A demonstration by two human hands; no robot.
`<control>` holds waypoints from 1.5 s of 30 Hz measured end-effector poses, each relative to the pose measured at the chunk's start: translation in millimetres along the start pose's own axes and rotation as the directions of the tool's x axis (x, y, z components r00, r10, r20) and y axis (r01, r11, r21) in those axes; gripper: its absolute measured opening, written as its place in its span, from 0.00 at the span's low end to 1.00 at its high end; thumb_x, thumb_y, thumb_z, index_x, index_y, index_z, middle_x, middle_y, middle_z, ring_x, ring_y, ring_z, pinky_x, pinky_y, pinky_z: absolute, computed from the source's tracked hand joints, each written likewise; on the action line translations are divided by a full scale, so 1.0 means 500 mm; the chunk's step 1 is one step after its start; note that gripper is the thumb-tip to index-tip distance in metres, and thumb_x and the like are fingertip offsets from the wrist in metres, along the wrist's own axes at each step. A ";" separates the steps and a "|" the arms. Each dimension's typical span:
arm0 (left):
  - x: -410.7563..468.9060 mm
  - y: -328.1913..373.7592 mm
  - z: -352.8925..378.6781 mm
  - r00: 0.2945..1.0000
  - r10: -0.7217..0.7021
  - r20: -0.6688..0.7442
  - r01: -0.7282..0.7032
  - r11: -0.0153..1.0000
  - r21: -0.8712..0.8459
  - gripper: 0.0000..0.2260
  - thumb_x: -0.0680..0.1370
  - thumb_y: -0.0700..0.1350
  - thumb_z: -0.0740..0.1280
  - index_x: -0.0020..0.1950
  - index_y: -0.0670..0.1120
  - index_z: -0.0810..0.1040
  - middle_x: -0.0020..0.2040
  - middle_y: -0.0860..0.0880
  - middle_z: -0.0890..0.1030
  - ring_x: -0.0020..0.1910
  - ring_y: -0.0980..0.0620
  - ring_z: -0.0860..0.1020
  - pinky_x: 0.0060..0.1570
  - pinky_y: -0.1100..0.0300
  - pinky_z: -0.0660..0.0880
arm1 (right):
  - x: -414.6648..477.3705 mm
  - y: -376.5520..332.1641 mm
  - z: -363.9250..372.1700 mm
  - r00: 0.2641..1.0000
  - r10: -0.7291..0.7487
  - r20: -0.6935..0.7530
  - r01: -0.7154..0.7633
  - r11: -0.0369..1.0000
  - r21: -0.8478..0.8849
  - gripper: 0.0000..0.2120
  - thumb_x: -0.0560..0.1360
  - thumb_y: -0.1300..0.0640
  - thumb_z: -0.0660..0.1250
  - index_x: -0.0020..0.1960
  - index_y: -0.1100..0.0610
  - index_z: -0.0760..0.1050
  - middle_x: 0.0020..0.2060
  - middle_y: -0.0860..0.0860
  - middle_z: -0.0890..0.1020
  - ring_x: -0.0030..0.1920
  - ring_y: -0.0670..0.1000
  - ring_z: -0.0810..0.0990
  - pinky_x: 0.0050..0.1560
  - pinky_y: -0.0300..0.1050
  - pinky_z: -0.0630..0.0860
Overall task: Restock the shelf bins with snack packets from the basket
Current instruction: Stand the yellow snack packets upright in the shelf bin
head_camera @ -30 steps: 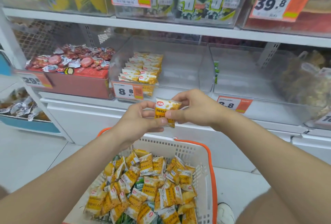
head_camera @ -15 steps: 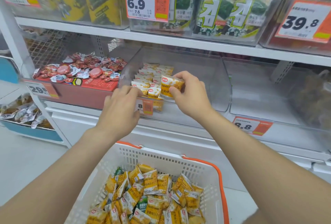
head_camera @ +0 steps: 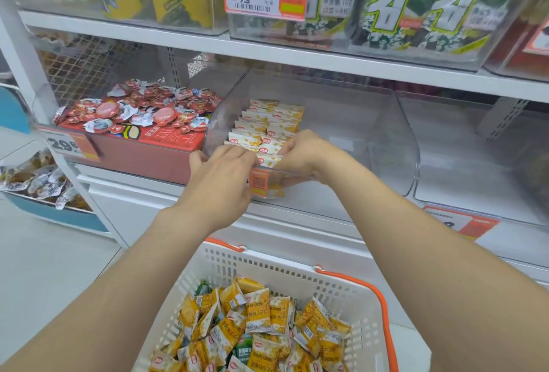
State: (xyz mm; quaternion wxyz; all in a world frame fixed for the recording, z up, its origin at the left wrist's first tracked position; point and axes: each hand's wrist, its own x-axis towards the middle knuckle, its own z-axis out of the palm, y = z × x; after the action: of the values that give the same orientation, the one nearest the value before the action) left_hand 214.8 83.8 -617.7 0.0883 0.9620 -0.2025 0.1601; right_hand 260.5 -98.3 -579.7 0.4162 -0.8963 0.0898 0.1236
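A clear shelf bin (head_camera: 383, 140) holds two rows of yellow-and-white snack packets (head_camera: 269, 120) along its left side. My right hand (head_camera: 310, 156) reaches over the bin's front rim and pinches one snack packet (head_camera: 269, 160) at the front of the rows. Beside it, my left hand (head_camera: 221, 177) is at the same rim, with its fingertips against that packet. Below my arms stands a white basket (head_camera: 300, 278) with orange handles. It holds several loose yellow packets (head_camera: 257, 324) of the same kind.
Left of the clear bin is a red bin (head_camera: 139, 113) heaped with round red snacks. A second clear bin (head_camera: 475, 169) stands to the right. Seaweed packs (head_camera: 421, 0) fill the shelf above. A low blue bin (head_camera: 38, 184) of wrapped snacks sits at the far left.
My right hand carried the packet from above the basket up into the clear bin and lowered it to the front of the rows. My left hand followed to the bin's rim.
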 end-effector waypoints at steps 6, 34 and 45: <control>0.012 -0.006 -0.004 0.999 -0.038 -0.008 0.039 0.998 0.045 0.17 0.76 0.49 0.70 0.64 0.56 0.76 0.62 0.57 0.77 0.65 0.51 0.72 0.49 0.51 0.55 | 0.014 0.000 0.002 0.981 -0.061 -0.185 0.039 0.992 -0.120 0.15 0.67 0.57 0.80 0.52 0.57 0.84 0.50 0.52 0.82 0.46 0.49 0.78 0.43 0.42 0.76; -0.213 0.090 0.164 0.859 0.121 0.497 -0.048 0.986 -0.157 0.08 0.77 0.49 0.65 0.40 0.56 0.68 0.40 0.55 0.76 0.43 0.49 0.76 0.36 0.56 0.68 | -0.326 0.168 0.083 0.827 -0.097 0.554 0.540 0.412 -0.734 0.12 0.80 0.51 0.64 0.60 0.54 0.79 0.51 0.54 0.80 0.47 0.56 0.81 0.41 0.50 0.80; -0.347 0.200 0.342 0.380 0.229 0.896 -0.284 0.951 -0.123 0.07 0.82 0.41 0.60 0.59 0.47 0.74 0.53 0.47 0.77 0.46 0.45 0.77 0.40 0.50 0.76 | -0.377 0.287 0.142 0.793 0.231 0.564 0.508 0.262 -0.821 0.12 0.81 0.62 0.64 0.40 0.55 0.68 0.39 0.50 0.72 0.34 0.50 0.70 0.38 0.46 0.73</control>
State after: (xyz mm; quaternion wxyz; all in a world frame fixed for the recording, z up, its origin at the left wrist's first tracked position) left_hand 68.9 16.0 -826.3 -0.0846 0.8554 -0.3600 -0.3626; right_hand 32.5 -123.9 -671.9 -0.1936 -0.8766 -0.2213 0.3808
